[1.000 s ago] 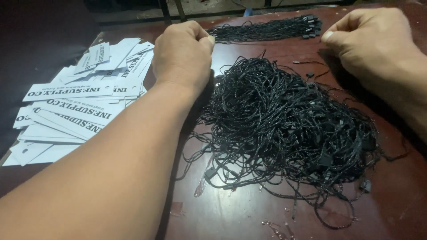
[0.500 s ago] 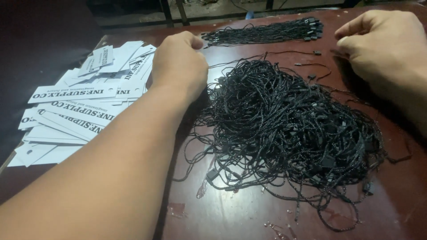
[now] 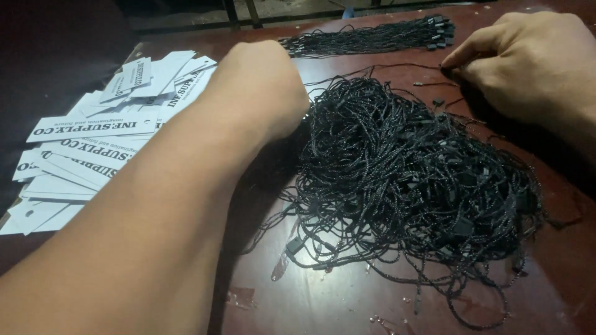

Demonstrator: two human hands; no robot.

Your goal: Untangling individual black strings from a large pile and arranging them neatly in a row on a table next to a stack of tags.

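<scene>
Both hands are up at the far side of the counter point(image 3: 347, 304), and between them sits the big tangled pile of black cords point(image 3: 410, 180). That pile is the landmark here. The left hand point(image 3: 264, 87) is curled into a loose fist, resting right at the pile's left edge, knuckles touching the outer loops; whether a strand is caught inside the fist cannot be told, since the fingers are turned away from the camera. The right hand point(image 3: 528, 62) is beyond the pile's far right corner, fingers bunched, thumb and forefinger pinched on a single thin cord point(image 3: 397, 67). That cord runs leftward from the pinch, along the pile's far edge, so its long axis lies across the counter, side to side, pointing toward the left hand. The right hand is on it; the left is near the free end, just beside where the strand dips into the pile.

Behind the pile, a neat bundle of cords point(image 3: 372, 40) lies straightened out, also side to side. Left of the pile, past the left forearm, a spread of white paper tags point(image 3: 93, 142) overlaps loosely, well apart from the right hand.
</scene>
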